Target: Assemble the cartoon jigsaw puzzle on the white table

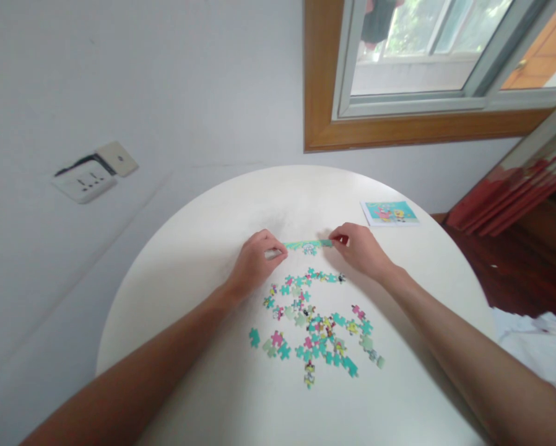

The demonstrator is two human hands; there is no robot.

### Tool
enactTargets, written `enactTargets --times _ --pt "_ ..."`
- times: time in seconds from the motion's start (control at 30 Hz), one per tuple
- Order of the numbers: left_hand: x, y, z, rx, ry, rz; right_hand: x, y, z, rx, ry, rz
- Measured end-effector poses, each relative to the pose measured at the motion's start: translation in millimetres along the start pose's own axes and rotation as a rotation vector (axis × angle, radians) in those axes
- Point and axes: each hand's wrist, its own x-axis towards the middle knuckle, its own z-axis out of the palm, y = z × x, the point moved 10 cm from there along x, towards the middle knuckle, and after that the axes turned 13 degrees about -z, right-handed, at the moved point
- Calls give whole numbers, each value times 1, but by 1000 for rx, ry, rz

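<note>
A joined strip of jigsaw puzzle (pixel 308 247), turquoise with a pale figure near its middle, spans the gap between my two hands. At its left end, my left hand (pixel 258 259) pinches with thumb and fingers. My right hand (pixel 356 246) grips the opposite end in the same way. Whether the strip is lifted or lies flat on the table I cannot tell. Just nearer to me, many loose puzzle pieces (pixel 322 327) in turquoise, pink, yellow and pale green are scattered, some overlapping.
The round white table (pixel 176 279) stands against a wall with a socket (pixel 85 181). A picture card (pixel 391 213) with cartoon figures lies at the table's far right. Beyond are a wood-framed window (pixel 322 74) and a red curtain (pixel 514 179). White cloth (pixel 533 341) sits at the right.
</note>
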Motion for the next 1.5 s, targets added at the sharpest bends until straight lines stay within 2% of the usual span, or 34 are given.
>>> enactTargets --times 0.1,0.23,0.43,0.53,0.8,0.9,0.97,1.1,1.2,1.5 --pt "-1 0 1 -12 -2 7 -1 -28 6 75 -50 -150" --pt "-1 2 1 -25 -11 17 -9 -65 19 141 -185 -330" --pt "-1 1 5 -25 -32 4 -17 -85 30 137 -282 -413" --pt "-1 1 7 -26 -45 2 -11 -72 25 101 -223 -346" --pt "-2 3 7 -35 -48 23 -1 -16 -20 35 125 -61" --pt "-2 2 7 -33 -52 24 -1 -10 -27 44 165 -31" --pt "-2 2 8 -25 -56 25 0 -19 -20 65 110 -83" --pt "-2 3 9 -21 -56 44 -6 -62 14 137 -155 -344" --pt "-2 4 10 -22 -58 51 -15 -84 33 150 -297 -449" --pt "-2 7 10 -40 -72 51 -17 -88 41 109 -329 -495"
